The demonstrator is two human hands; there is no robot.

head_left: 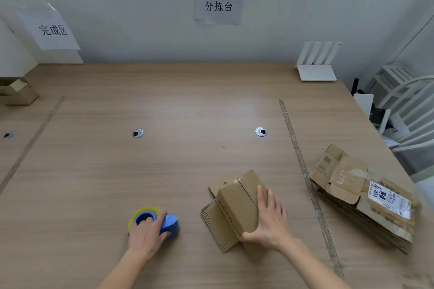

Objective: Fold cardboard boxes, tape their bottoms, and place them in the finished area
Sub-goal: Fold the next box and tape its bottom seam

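Cardboard box point(237, 206) sits near-right on the surface point(164, 171), pinned by the right hand point(270, 220) — left hand point(146, 234) grips the tape dispenser point(156, 222); keep the flaps squeezed flush before taping.

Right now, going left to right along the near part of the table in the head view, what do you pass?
left hand on the blue tape dispenser → cardboard box → right hand holding it → tape strip on the table → stack of flattened boxes
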